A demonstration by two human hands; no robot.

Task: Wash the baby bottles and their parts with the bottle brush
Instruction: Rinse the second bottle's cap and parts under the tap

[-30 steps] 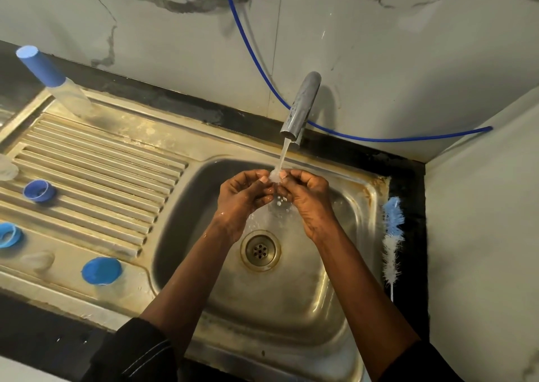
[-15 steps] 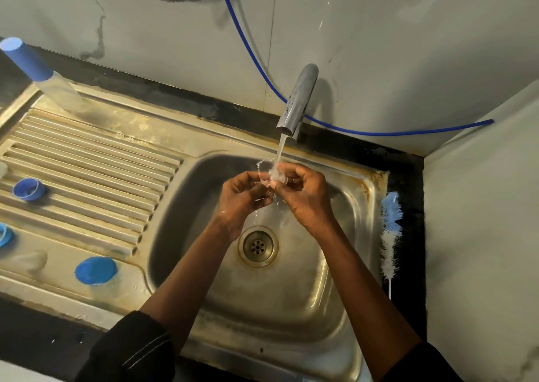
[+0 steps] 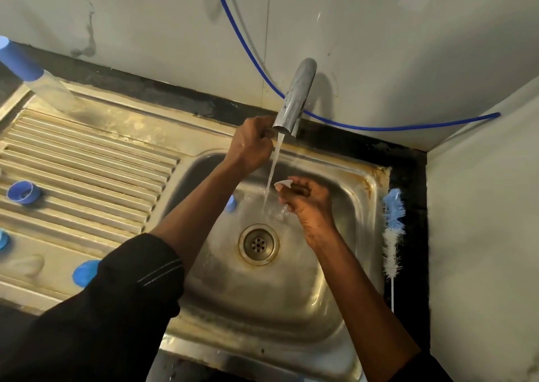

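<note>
My right hand pinches a small clear teat in the sink basin, just right of the running water stream. My left hand is raised to the tap, its fingers curled at the tap's base behind the spout; what they grip is hidden. The blue-and-white bottle brush lies on the sink's right rim, untouched. A clear bottle with a blue cap stands at the far left of the draining board.
On the ribbed draining board lie a blue ring, a blue cap, a clear teat and a blue piece at the left edge. Another blue part shows in the basin behind my left arm. The drain sits mid-basin.
My left hand let go of the teat and rose to the tap. My right hand keeps the teat and has moved right, out of the stream.
</note>
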